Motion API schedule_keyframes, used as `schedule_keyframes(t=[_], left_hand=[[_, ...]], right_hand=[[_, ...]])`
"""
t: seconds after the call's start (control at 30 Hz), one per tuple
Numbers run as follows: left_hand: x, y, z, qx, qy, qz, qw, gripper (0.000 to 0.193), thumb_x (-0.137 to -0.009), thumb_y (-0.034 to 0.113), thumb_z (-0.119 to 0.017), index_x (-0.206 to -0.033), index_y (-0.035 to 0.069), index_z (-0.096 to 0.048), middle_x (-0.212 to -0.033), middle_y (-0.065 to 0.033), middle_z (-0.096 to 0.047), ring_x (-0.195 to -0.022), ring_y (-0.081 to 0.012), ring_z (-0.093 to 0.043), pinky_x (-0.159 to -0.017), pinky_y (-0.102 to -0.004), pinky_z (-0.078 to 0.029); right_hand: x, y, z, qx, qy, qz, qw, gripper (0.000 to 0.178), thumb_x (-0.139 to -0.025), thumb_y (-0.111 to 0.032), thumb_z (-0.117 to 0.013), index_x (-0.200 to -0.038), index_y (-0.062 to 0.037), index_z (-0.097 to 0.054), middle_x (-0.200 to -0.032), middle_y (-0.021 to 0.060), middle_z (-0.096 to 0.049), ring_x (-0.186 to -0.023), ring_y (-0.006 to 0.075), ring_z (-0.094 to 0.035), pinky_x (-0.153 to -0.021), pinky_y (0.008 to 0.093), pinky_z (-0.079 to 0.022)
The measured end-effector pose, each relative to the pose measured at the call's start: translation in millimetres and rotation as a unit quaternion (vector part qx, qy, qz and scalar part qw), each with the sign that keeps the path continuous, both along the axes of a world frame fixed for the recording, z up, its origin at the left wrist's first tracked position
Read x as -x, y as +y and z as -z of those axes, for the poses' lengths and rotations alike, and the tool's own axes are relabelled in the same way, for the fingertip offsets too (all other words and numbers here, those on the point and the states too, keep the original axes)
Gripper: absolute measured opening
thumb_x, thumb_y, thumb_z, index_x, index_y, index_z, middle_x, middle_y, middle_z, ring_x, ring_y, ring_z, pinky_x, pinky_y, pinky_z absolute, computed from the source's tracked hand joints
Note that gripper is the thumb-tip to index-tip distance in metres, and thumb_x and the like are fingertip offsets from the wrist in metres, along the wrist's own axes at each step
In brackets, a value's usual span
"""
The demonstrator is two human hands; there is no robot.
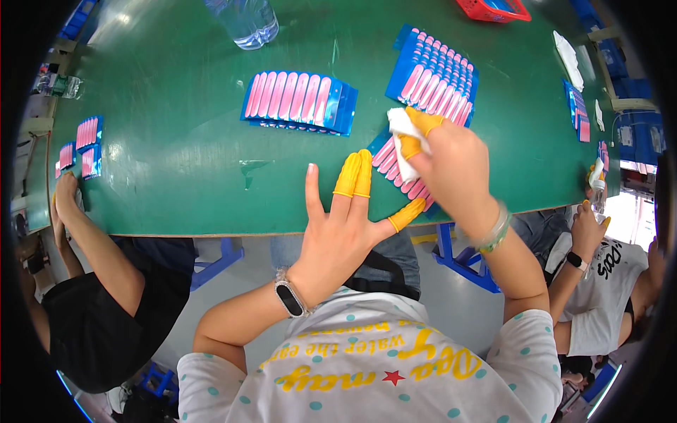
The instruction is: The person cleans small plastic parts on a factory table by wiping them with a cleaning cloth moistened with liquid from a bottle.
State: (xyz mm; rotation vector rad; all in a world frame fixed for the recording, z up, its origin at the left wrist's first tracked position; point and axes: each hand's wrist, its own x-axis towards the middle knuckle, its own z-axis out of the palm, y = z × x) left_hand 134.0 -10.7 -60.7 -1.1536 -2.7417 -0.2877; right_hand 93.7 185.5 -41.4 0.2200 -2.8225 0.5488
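Note:
My right hand [457, 162], with yellow finger cots on its thumb and fingertip, pinches a folded white cloth [402, 127]. The cloth lies against a blue sheet with a row of pink rounded strips [384, 159], partly hidden under my hand. My left hand [337, 229] is spread with its fingers stretched out, and three of its fingers wear yellow cots. Its thumb touches the lower edge of that sheet. Just beyond the cloth lies an overlapping pile of similar blue and pink sheets [437, 74]. A stack of the same sheets [293, 99] sits farther left, beyond my left fingertips.
A clear plastic bottle [247, 25] stands at the far side of the green table [176, 176], and a red basket [493, 10] at the far right. People work at both sides, a black sleeve [120, 264] left and a watch-wearing arm [575, 261] right, with more sheets [88, 144].

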Motion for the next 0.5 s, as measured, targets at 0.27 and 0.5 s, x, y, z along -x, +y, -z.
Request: schedule_keyframes(t=[0.27, 0.5], left_hand=[[-0.4, 0.5, 1.6, 0.005, -0.002, 0.001, 1.0, 0.052, -0.089, 0.023, -0.054, -0.133, 0.051, -0.053, -0.134, -0.0255, -0.049, -0.131, -0.0346, -0.045, -0.108, -0.0739, -0.018], [0.2, -1.4, -1.0, 0.039, -0.005, 0.013, 0.999, 0.053, -0.089, 0.023, -0.055, -0.134, 0.052, -0.052, -0.135, -0.0264, -0.048, -0.131, -0.0345, -0.045, -0.108, -0.0739, -0.019]], right_hand=[[-8.1, 4.7, -2.7, -0.031, -0.004, 0.013, 0.999, 0.023, -0.068, -0.018, -0.075, -0.088, -0.0075, -0.068, -0.081, 0.0104, -0.065, -0.068, 0.0243, -0.064, -0.061, 0.0381, -0.051], [-8.8, 5.3, -2.7, -0.019, 0.037, -0.003, 0.999, 0.026, -0.073, -0.019, -0.075, -0.095, -0.0068, -0.068, -0.077, 0.0096, -0.065, -0.064, 0.0289, -0.063, -0.058, 0.0401, -0.05]])
